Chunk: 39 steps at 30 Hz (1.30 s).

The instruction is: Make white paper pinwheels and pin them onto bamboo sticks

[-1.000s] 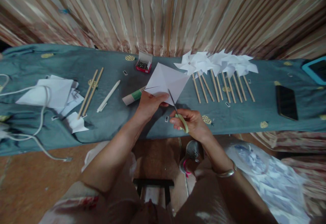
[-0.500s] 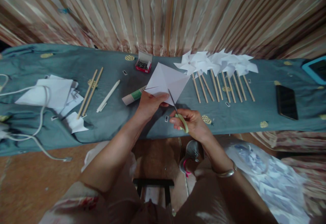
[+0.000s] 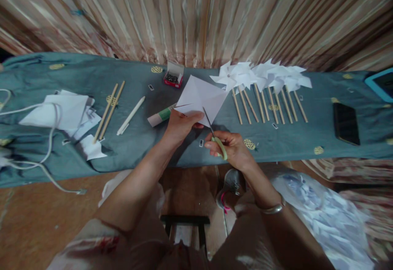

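Note:
A square white sheet of paper (image 3: 198,91), creased along its diagonals, is pinched at its near left side by my left hand (image 3: 183,125), thumb on top. One slit runs inward from its left corner. Closed around the light green handles of a pair of scissors (image 3: 219,147), my right hand (image 3: 231,147) sits at the sheet's near corner. The scissors' dark blades lie along the paper, pointing toward its middle. Partly under the sheet is a green and pale glue stick (image 3: 159,116). White paper pinwheels (image 3: 260,75) on wooden sticks lie in a row to the right.
A small red box of metal pins (image 3: 173,77) stands behind the paper. Leftward lie a white pen (image 3: 131,116), two wooden sticks (image 3: 109,112), stacked paper (image 3: 61,112) and a white cable (image 3: 50,147). A phone (image 3: 346,123) and a blue-edged tablet (image 3: 380,85) are at right.

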Each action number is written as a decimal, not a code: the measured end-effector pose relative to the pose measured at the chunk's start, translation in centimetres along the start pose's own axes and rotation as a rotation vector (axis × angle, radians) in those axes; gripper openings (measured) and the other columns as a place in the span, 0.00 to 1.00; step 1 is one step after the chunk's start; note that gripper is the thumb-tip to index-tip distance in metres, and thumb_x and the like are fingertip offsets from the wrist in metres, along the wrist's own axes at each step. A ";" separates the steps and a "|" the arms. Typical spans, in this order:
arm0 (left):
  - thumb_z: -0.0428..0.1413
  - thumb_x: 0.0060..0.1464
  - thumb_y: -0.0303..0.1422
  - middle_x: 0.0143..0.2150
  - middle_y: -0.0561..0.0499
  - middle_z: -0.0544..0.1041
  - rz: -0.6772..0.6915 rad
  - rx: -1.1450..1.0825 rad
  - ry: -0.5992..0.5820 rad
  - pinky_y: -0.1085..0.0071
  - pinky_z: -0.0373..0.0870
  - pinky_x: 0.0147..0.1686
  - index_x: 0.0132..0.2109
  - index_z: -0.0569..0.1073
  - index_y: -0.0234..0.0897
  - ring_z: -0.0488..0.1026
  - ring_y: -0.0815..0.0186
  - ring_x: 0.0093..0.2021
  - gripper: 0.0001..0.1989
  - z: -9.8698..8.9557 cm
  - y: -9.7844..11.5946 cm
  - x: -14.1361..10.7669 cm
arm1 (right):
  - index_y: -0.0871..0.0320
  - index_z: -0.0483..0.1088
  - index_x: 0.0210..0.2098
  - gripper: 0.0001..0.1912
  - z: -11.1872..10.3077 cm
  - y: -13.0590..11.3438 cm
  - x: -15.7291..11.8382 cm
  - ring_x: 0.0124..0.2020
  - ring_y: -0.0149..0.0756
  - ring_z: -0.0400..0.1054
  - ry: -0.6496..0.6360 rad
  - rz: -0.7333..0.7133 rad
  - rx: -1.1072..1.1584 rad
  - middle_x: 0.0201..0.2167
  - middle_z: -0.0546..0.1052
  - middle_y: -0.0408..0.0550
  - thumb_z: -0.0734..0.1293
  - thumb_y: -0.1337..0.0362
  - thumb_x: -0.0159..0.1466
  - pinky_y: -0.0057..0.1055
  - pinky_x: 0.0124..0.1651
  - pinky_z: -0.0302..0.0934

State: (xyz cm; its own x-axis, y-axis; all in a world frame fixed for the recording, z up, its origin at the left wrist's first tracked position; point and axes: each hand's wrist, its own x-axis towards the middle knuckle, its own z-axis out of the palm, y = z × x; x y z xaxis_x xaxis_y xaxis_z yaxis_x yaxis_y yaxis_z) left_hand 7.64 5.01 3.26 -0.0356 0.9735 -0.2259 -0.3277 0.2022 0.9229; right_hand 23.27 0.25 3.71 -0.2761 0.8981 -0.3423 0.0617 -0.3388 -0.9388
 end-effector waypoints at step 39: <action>0.62 0.43 0.28 0.22 0.55 0.75 0.014 0.250 -0.196 0.74 0.65 0.28 0.26 0.79 0.35 0.68 0.69 0.25 0.01 -0.5 -0.8 0.2 | 0.52 0.75 0.35 0.23 -5.1 -0.4 0.6 0.27 0.30 0.66 0.524 -0.318 -0.013 0.26 0.73 0.39 0.78 0.45 0.47 0.30 0.31 0.63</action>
State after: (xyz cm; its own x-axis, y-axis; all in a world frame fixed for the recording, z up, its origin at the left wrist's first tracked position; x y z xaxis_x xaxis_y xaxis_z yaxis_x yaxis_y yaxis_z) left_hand 7.42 4.94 2.30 0.1520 0.9735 -0.1708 -0.0852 0.1851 0.9790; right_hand 28.00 2.37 3.66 0.2251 0.9742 -0.0154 0.0665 -0.0311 -0.9973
